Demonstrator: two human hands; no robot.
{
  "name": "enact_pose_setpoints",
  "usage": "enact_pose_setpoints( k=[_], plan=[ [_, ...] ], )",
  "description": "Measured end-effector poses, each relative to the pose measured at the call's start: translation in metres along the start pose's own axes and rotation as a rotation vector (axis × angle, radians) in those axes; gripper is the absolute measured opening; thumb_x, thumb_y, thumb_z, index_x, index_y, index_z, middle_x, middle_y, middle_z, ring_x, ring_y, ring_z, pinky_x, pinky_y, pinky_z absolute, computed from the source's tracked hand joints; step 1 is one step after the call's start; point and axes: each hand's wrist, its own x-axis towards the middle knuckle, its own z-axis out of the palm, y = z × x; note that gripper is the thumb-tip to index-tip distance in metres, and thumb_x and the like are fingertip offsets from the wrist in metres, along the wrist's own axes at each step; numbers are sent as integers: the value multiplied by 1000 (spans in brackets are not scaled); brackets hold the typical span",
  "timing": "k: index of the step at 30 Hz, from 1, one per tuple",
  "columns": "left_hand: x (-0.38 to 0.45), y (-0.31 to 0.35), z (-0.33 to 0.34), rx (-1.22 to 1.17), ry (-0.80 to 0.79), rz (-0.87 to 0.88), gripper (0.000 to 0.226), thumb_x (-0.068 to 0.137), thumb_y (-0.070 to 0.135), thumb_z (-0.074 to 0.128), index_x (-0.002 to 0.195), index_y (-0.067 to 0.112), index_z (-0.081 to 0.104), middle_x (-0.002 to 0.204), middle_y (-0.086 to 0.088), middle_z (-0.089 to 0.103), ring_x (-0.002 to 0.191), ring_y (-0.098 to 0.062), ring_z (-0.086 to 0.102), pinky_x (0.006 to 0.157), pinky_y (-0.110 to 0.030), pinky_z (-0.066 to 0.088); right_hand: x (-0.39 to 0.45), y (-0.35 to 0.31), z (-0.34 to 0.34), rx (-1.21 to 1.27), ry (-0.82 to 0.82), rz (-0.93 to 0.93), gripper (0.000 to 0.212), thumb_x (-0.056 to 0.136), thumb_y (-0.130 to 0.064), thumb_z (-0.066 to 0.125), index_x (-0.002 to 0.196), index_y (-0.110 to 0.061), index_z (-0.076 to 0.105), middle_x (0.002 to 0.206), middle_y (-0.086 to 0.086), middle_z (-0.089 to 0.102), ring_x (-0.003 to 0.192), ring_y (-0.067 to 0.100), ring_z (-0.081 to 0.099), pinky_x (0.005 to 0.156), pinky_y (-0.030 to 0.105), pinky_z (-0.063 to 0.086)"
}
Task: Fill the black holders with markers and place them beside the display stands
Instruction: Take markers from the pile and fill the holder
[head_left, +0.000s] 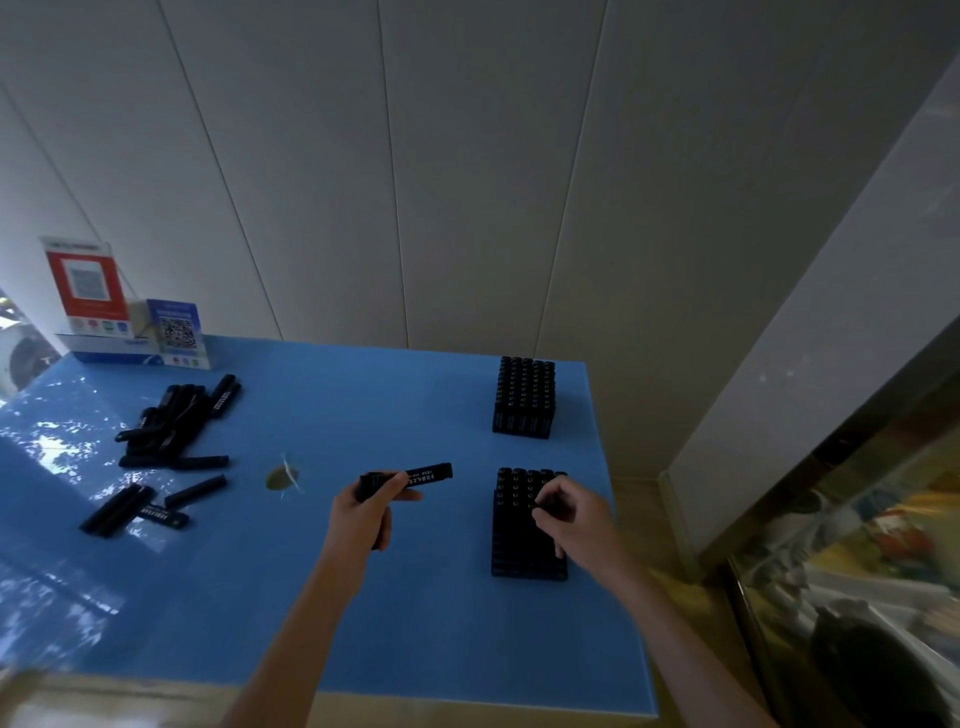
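On the blue table (322, 597) my left hand (366, 519) grips black markers; one marker (426, 474) with white print sticks out to the right. My right hand (574, 512) hovers over the near black holder (519, 545), its fingers curled on a marker at the top of the holder. A second black holder (524, 397), full of markers, stands farther back on the right. A heap of loose black markers (176, 426) lies at the left, with a few more markers (140, 506) nearer to me.
Two display stands with QR codes, a red one (85, 283) and a blue one (179, 332), stand at the table's far left corner. A small brownish mark (282, 478) sits mid-table. A white wall runs behind; a glass cabinet (852, 545) is at the right.
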Motion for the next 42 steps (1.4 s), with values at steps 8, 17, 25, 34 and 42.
enact_pose_setpoints(
  k=[8,17,25,34,42],
  plan=[
    [0,-2,-5,2,12,-8,19,97,23,63,108,8,68,94,-10,77,43,-15,34,40,-25,31,5,5,2,44,-79,14,7,90,-15,69,97,-17,67,76,7,72,54,27,67,50,29,52],
    [1,-3,-8,-16,31,-29,18,97,21,63,106,6,68,93,-11,77,41,-14,34,40,-24,31,15,11,14,-178,-61,-91,14,95,-21,63,96,-9,71,85,5,57,58,11,62,57,22,54],
    [1,-7,-17,-43,53,-49,18,99,17,59,103,0,62,95,-14,77,39,-14,32,39,-25,28,19,18,25,-289,-59,-148,10,92,-17,67,99,-23,63,82,-5,66,71,7,67,64,26,59],
    [3,-5,-17,-33,43,-60,19,98,17,59,106,1,64,95,-13,77,38,-12,33,38,-23,29,25,29,35,-491,8,-261,13,91,-21,69,102,-14,69,90,-11,63,74,-4,54,69,5,42],
    [4,-4,-17,-17,36,-63,19,98,17,59,107,0,63,94,-12,77,38,-13,32,38,-23,29,26,30,39,-553,4,-318,12,93,-21,66,105,-17,66,96,-6,68,81,2,60,74,14,50]
  ],
)
